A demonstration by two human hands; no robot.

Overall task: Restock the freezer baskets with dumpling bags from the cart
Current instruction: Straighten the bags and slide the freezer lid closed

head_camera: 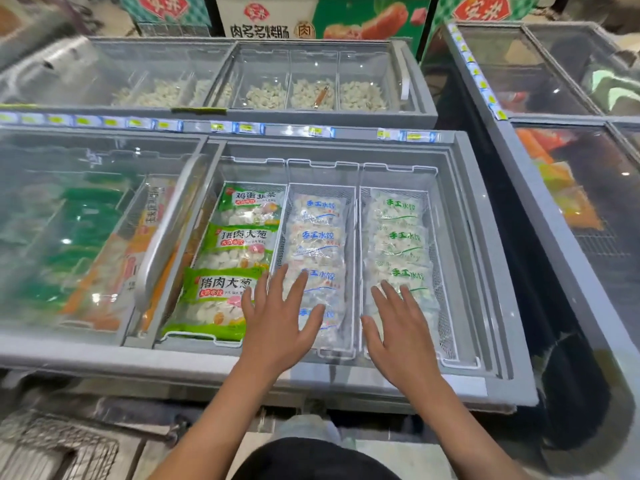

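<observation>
Your two bare forearms reach forward over the front rim of the freezer (242, 362), palms down. Your left hand (277, 323) lies with its fingers (298, 289) straight and spread apart, over the near end of the middle basket (320, 174), on or just above the dumpling bags with blue print (317, 244); whether it touches them you cannot tell. Your right hand (398, 327) is posed the same way, fingers fanned and holding nothing, over the near bags with green print (398, 237) in the right basket (398, 168). The left basket (204, 337) holds three green dumpling bags (235, 244) in a row. A wire cart (59, 448) shows at the lower left.
</observation>
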